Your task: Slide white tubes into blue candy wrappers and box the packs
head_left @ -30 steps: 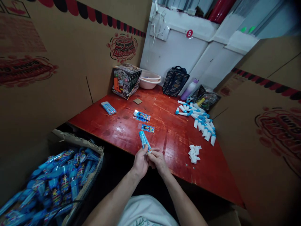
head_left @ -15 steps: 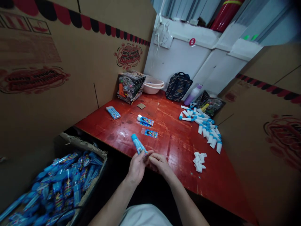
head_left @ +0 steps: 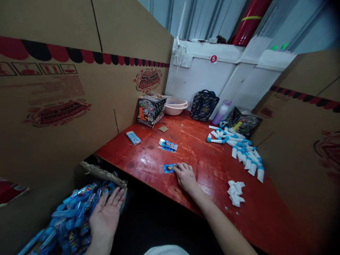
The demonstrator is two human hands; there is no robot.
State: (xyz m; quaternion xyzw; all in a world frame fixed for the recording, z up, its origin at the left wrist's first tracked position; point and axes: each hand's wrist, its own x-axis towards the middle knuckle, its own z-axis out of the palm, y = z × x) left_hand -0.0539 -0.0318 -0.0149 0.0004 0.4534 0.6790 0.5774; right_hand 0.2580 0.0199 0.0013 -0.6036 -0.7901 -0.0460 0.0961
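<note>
My left hand [head_left: 106,212] hovers palm up, fingers spread and holding nothing, over a torn cardboard box [head_left: 103,173] full of blue wrapped tubes [head_left: 71,219] at the lower left. My right hand [head_left: 186,175] rests on the red table [head_left: 202,166], its fingertips touching a small blue sticker label [head_left: 168,168]. A short stack of the same labels [head_left: 168,144] lies a little farther back. A row of white tubes with blue caps [head_left: 239,148] is spread along the table's right side.
Crumpled white paper bits [head_left: 235,191] lie near the right front. A small blue packet [head_left: 133,137], a printed display box [head_left: 150,109], pink basins [head_left: 175,105], a dark bag [head_left: 204,100], a purple bottle [head_left: 222,112] sit at the back. Tall cardboard walls [head_left: 66,92] close in both sides.
Both hands held one blue tube in front of me; now the left hand is open over the box at the lower left, and the right hand has reached to the label on the table.
</note>
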